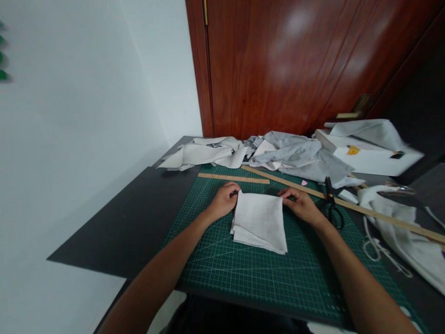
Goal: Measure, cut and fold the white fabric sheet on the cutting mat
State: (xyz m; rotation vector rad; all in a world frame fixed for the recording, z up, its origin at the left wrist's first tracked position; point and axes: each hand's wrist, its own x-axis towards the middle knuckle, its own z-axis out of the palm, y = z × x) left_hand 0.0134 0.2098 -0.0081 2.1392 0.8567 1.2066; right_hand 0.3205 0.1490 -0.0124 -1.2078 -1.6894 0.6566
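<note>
A folded piece of white cloth [260, 219] lies on the green cutting mat [244, 276], its layers showing along the near and left edges. My left hand [225, 200] pinches the cloth's far left corner between thumb and fingers. At the far right corner, my right hand [298, 202] pinches the cloth in the same way. Black scissors [330, 200] rest just beyond my right hand, handles toward me. A short wooden ruler [233, 178] lies past the cloth, and a long wooden ruler [377, 216] runs diagonally behind my right hand.
Off-white fabric scraps [211, 154] and grey fabric [298, 152] are heaped along the back by the wooden door [270, 63]. A white box [375, 154] stands back right. At right lies white cloth with cords [399, 219]. A black board [125, 216] covers the left side.
</note>
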